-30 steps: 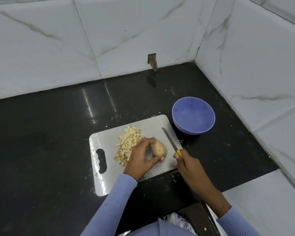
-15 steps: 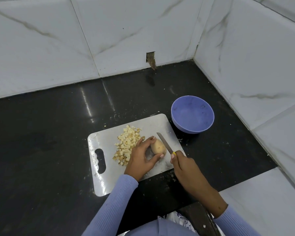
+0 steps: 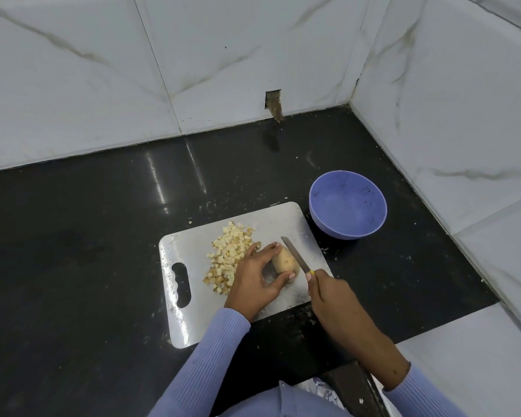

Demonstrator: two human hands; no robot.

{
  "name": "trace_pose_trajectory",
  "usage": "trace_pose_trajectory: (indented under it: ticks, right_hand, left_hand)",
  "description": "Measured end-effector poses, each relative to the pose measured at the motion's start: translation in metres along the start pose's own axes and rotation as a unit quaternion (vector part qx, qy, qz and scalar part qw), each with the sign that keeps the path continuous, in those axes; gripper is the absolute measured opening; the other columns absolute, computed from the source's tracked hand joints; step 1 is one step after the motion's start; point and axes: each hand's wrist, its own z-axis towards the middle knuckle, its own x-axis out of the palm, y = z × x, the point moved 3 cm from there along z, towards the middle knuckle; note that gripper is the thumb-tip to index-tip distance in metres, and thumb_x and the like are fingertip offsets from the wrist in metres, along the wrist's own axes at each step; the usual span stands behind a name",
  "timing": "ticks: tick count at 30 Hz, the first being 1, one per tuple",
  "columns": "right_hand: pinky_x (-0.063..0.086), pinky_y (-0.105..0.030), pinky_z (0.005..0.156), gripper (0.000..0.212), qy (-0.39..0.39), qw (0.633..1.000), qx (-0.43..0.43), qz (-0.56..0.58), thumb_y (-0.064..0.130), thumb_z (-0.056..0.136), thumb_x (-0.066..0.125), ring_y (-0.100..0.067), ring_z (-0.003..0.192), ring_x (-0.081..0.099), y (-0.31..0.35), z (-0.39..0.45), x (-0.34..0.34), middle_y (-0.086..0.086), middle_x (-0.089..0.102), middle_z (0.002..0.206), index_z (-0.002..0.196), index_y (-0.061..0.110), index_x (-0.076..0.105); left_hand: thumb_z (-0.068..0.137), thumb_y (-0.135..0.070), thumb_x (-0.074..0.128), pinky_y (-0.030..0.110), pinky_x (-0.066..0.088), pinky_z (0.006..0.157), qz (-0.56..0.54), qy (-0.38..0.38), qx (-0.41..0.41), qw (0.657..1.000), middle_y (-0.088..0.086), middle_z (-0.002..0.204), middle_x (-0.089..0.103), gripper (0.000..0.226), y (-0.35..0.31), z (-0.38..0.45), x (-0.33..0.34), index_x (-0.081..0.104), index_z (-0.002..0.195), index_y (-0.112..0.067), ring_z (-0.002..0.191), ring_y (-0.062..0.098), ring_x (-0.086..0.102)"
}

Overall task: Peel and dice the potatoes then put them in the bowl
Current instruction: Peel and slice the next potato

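Note:
A whole unpeeled potato (image 3: 284, 261) lies on the white cutting board (image 3: 193, 311). My left hand (image 3: 254, 281) holds it between thumb and fingers. My right hand (image 3: 331, 293) grips a yellow-handled knife (image 3: 295, 254), whose blade lies against the potato's right side. A pile of diced potato (image 3: 227, 254) sits on the board, left of my left hand. The purple bowl (image 3: 348, 204) stands empty just right of the board's far corner.
The board lies on a black counter (image 3: 88, 251) in a corner of white marble-tiled walls (image 3: 193, 55). A white ledge (image 3: 463, 356) lies at the right front. Small potato scraps dot the counter around the board.
My right hand has brought the knife leftwards from the board's right edge until the blade lies against the potato. My left hand has kept its hold on the potato.

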Motion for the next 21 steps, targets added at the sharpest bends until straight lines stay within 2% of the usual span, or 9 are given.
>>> trace_pose_trajectory:
  ticks: [6, 9, 11, 14, 17, 21]
  right_hand:
    - [0.035, -0.028, 0.062, 0.034, -0.001, 0.998, 0.020, -0.054, 0.037, 0.103, 0.021, -0.016, 0.067, 0.046, 0.007, -0.002, 0.000, 0.006, 0.042, 0.070, 0.105, 0.014, 0.047]
    - [0.034, -0.028, 0.061, 0.033, 0.004, 0.995, 0.029, -0.094, 0.035, 0.104, 0.019, -0.016, 0.068, 0.045, 0.012, -0.003, -0.001, 0.003, 0.043, 0.075, 0.108, 0.013, 0.044]
    - [0.035, -0.028, 0.060, 0.029, 0.006, 0.992, 0.033, -0.122, 0.031, 0.104, 0.021, -0.017, 0.068, 0.047, 0.014, -0.002, 0.000, 0.001, 0.047, 0.078, 0.108, 0.013, 0.043]
    - [0.036, -0.030, 0.063, 0.023, 0.022, 0.989, 0.036, -0.142, 0.025, 0.104, 0.024, -0.022, 0.079, 0.056, 0.017, 0.007, 0.003, -0.007, 0.060, 0.095, 0.111, 0.011, 0.041]
    - [0.038, -0.030, 0.064, 0.022, 0.051, 0.988, 0.035, -0.141, 0.022, 0.103, 0.027, -0.022, 0.084, 0.057, 0.013, 0.015, 0.005, -0.010, 0.060, 0.101, 0.113, 0.009, 0.042]
    - [0.037, -0.031, 0.065, 0.028, 0.068, 0.990, 0.038, -0.118, 0.029, 0.104, 0.025, -0.026, 0.084, 0.056, 0.003, 0.004, 0.003, -0.009, 0.056, 0.093, 0.110, 0.008, 0.044]
  left_hand:
    - [0.072, -0.024, 0.082, 0.014, 0.013, 0.112, 0.010, 0.001, 0.003, 1.000, 0.007, 0.125, 0.062, 0.055, -0.003, 0.001, -0.001, 0.063, 0.120, -0.005, 0.115, -0.002, 0.047]
    - [0.072, -0.024, 0.082, 0.020, 0.016, 0.113, 0.013, 0.001, 0.007, 1.000, 0.008, 0.125, 0.062, 0.055, -0.004, 0.002, -0.002, 0.063, 0.121, -0.005, 0.115, -0.003, 0.046]
    - [0.072, -0.024, 0.081, 0.022, 0.017, 0.113, 0.013, 0.004, 0.010, 1.000, 0.008, 0.126, 0.061, 0.056, -0.006, 0.001, -0.001, 0.063, 0.121, -0.005, 0.116, -0.002, 0.045]
    - [0.073, -0.028, 0.078, 0.025, 0.018, 0.113, 0.019, 0.014, 0.014, 1.000, 0.009, 0.126, 0.061, 0.057, -0.007, 0.002, 0.000, 0.062, 0.122, -0.005, 0.119, 0.003, 0.048]
    - [0.073, -0.032, 0.076, 0.030, 0.020, 0.114, 0.028, 0.025, 0.003, 0.999, 0.010, 0.126, 0.061, 0.058, -0.006, 0.002, 0.000, 0.062, 0.122, -0.005, 0.121, 0.013, 0.053]
    - [0.074, -0.026, 0.080, 0.021, 0.013, 0.113, 0.012, 0.025, -0.013, 1.000, 0.007, 0.131, 0.056, 0.058, -0.009, 0.002, 0.001, 0.060, 0.126, -0.010, 0.128, 0.010, 0.041]
